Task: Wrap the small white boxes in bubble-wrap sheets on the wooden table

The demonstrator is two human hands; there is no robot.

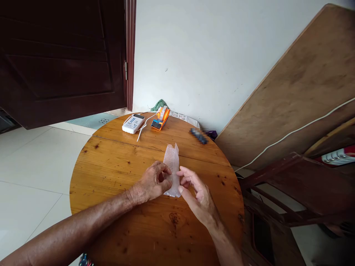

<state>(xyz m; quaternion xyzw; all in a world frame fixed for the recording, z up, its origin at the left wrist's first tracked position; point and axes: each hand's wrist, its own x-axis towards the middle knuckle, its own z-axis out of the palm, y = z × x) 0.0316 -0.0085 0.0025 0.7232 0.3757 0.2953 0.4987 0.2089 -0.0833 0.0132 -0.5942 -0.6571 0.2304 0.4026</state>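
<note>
A folded strip of translucent bubble wrap [173, 160] lies on the round wooden table in front of me, its far end torn into two uneven points. At its left edge is my left hand [152, 181], fingers curled and thumb bent in against the wrap. My right hand [197, 192] is at the opposite edge, thumb and forefinger apart, their tips at or just touching the plastic. Whether anything lies inside the wrap cannot be made out.
Toward the back of the wooden table [111, 166] are a white device [133, 123] with a cable and an orange tape dispenser [161, 119]. A blurred dark object [198, 136] lies at the back right. A dark red chair [299, 188] stands to the right.
</note>
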